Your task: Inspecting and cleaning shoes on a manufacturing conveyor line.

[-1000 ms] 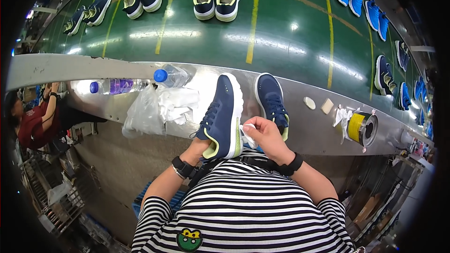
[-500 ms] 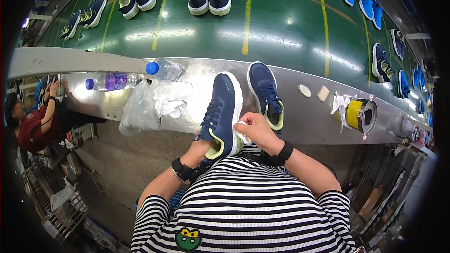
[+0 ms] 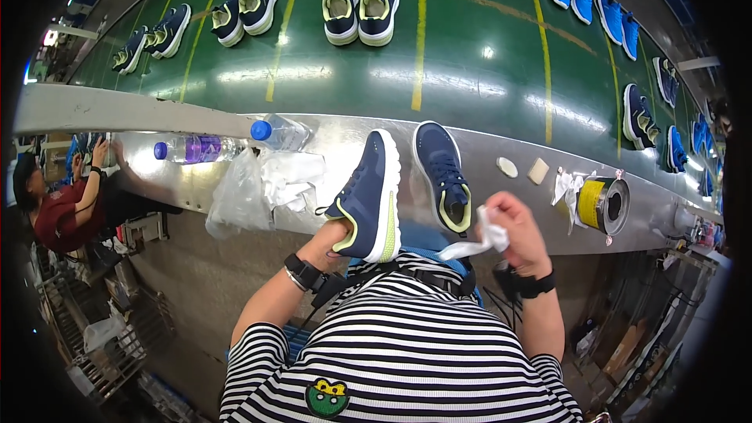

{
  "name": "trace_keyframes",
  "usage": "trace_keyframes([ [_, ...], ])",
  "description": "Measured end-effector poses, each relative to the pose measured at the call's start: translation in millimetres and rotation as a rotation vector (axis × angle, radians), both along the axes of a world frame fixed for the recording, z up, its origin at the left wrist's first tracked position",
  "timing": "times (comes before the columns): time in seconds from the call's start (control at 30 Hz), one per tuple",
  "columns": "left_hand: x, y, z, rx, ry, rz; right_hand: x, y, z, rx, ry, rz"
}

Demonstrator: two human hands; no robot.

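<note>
Your left hand (image 3: 323, 246) is closed around the heel end of a navy shoe (image 3: 362, 202), fingers tucked into its collar; the shoe tilts, toe pointing away from you, white sole turned to your right. Your right hand (image 3: 518, 236) pinches a white cloth (image 3: 484, 236) between thumb and fingers, its loose end trailing left, well clear of that shoe. Between your hands, the other shoe (image 3: 440, 171) lies toe-away on the metal ledge (image 3: 517, 215). Left of the held shoe you have a white wad (image 3: 288, 176), a clear bag (image 3: 237, 194) touching it, and two bottles just beyond. To your right sit an oval piece (image 3: 507, 167), a square piece (image 3: 538, 171) and a tin (image 3: 603, 205) on its side. Past the ledge, the green belt (image 3: 478, 70) carries navy and blue pairs. Far left, a person in dark red (image 3: 66, 211) has both hands raised.
</note>
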State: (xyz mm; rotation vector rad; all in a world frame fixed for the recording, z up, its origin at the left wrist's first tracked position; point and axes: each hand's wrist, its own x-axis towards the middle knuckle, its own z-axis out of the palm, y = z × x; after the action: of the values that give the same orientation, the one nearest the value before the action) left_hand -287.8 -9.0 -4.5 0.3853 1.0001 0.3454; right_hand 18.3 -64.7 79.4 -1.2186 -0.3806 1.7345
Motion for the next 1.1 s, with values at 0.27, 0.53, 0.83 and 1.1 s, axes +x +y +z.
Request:
trace_keyframes([
  [0.27, 5.1, 7.3, -12.0, -0.032, -0.031, 0.009, 89.1, -20.7, -103.8, -0.007, -1.196, 0.047],
  [0.53, 3.3, 21.8, -3.3, 0.007, 0.148, 0.133, 36.8, -5.0, -73.1, 0.176, -1.093, 0.116],
  [0.83, 8.5, 21.2, -21.0, -0.012, 0.216, 0.171, -13.7, 18.7, -111.4, 0.04, -1.079, 0.332],
  [1.1, 18.1, 24.1, -15.0, -0.107, 0.252, 0.221, -17.9, 0.9, -105.7, -0.355, -0.301, -0.04],
])
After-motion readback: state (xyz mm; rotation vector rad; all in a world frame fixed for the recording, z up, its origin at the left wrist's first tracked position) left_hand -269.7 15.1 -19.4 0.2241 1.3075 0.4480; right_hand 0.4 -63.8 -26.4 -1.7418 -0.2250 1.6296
